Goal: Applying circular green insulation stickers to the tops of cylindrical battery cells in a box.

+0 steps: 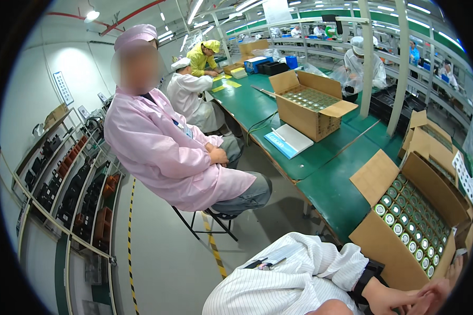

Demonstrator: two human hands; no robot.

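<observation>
Item: open cardboard box (383,247) on the green bench (331,194), lower right, packed with rows of small round green-and-white parts (412,223).

Hands: left hand (386,298) and right hand (439,294) meet at the box's near corner, fingers overlapping; whether either grip is clenched or released cannot be told at the picture's edge.

Step, as judged: handling at the box, nothing lifted out.

Next move calls for: a clean pinch on one part.

Nearby: second open box (307,107), blue-edged booklet (289,140), seated person in a pink coat (163,152).

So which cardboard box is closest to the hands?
The open box of round green-and-white parts at bottom right, touching the hands. The other open box sits farther up the green table.
</observation>
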